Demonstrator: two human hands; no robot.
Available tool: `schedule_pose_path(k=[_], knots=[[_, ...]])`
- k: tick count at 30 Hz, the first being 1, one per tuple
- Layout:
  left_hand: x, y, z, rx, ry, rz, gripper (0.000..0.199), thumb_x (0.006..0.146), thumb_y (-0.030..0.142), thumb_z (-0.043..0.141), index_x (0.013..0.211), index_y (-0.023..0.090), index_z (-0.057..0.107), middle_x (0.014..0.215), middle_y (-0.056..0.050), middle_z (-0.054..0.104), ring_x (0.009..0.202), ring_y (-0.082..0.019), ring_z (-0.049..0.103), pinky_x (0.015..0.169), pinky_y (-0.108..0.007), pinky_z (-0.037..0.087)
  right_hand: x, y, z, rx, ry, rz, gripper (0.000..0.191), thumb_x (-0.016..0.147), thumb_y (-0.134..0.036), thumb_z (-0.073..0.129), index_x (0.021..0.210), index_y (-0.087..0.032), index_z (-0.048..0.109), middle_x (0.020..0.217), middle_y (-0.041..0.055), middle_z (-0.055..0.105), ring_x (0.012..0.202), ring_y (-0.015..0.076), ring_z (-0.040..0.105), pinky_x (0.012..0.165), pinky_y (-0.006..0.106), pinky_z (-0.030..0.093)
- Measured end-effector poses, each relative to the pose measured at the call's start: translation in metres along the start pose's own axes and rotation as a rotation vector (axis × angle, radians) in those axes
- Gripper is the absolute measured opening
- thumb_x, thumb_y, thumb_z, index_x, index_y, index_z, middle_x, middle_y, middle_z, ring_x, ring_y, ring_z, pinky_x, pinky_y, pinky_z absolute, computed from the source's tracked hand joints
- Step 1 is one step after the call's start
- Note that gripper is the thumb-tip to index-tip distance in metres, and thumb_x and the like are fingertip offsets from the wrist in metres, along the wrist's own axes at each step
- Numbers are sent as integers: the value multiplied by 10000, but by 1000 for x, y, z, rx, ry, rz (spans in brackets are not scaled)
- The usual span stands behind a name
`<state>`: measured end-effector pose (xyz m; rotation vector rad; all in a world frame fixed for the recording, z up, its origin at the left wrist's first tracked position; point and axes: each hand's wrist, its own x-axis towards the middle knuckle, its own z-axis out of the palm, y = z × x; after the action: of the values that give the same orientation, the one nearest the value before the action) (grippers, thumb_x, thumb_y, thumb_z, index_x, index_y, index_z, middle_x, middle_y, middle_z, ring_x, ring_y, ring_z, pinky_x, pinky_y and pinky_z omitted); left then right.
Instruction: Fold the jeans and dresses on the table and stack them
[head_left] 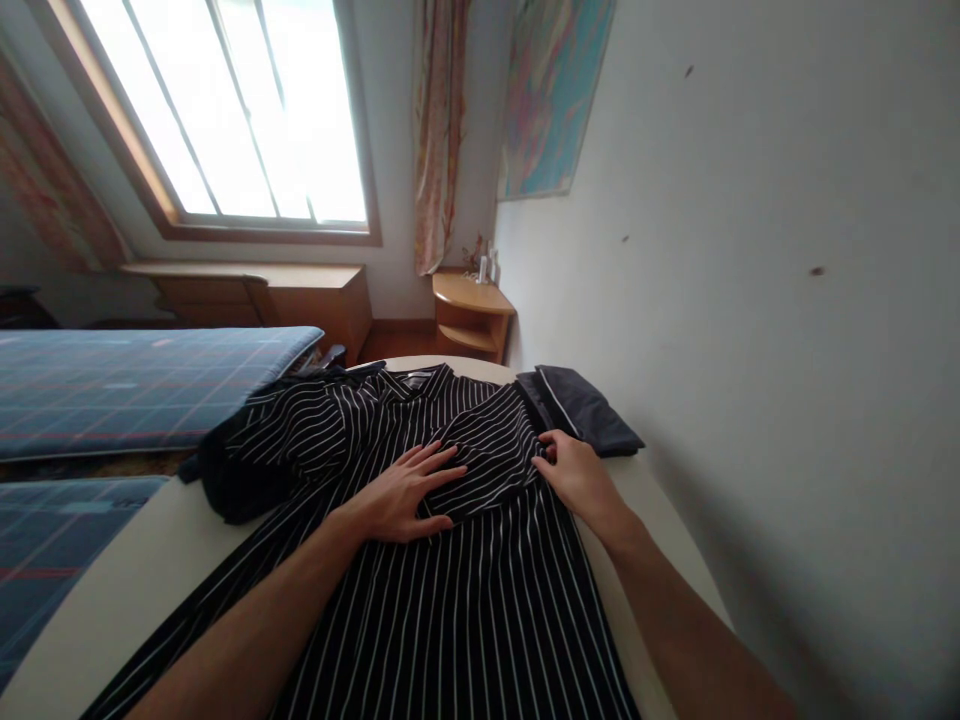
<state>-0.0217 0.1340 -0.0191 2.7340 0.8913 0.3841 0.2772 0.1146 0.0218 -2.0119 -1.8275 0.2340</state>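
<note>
Black, white-striped cloth made up the garment (480,590) spread on the pale desk (112,590), one sleeve (499,435) already laid across its front, the other sleeve (289,435) outstretched and unfolded, as the left hand (405,495) pressed flat, fingers apart, and the right hand (576,478) pinched the fold's edge.

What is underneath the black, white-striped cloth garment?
A pale table with a curved edge shows on both sides of the black, white-striped cloth garment. The tabletop directly beneath is covered, so whether anything else lies there cannot be seen.
</note>
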Motion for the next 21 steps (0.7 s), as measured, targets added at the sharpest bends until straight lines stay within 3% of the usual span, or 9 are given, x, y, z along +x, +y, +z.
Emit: schedule_pose_path(k=[7, 11, 16, 21], knots=[[1, -1, 1, -14, 15, -8, 635, 944, 552, 549, 1524, 341, 397, 1631, -36, 298, 1512, -333, 217, 1214, -578, 220, -15, -40, 10, 276, 128, -195, 274, 867, -111, 605, 1130, -165, 660, 1113, 89, 726, 1008, 197, 688, 924, 306, 497], [4, -1, 1, -34, 103, -57, 537, 1018, 446, 434, 1530, 291, 387, 1580, -42, 408, 1484, -263, 314, 1221, -510, 259, -28, -58, 27, 354, 37, -283, 234, 894, -113, 577, 1105, -181, 653, 1107, 70, 728, 1037, 189, 679, 955, 305, 487], [5, -4, 5, -35, 133, -85, 492, 1037, 384, 384, 1516, 281, 410, 1535, -28, 477, 1453, -236, 374, 1217, -480, 284, -38, -63, 40, 275, -112, -321, 262, 893, -98, 574, 1126, -191, 652, 1140, 60, 719, 1052, 194, 676, 955, 300, 478], [5, -4, 5, -45, 146, -87, 481, 1034, 377, 380, 1501, 276, 437, 1504, -25, 516, 1434, -232, 406, 1205, -464, 316, -38, -59, 40, 178, -112, -320, 222, 911, -163, 593, 1113, -224, 664, 1133, 46, 717, 1051, 197, 673, 933, 285, 471]])
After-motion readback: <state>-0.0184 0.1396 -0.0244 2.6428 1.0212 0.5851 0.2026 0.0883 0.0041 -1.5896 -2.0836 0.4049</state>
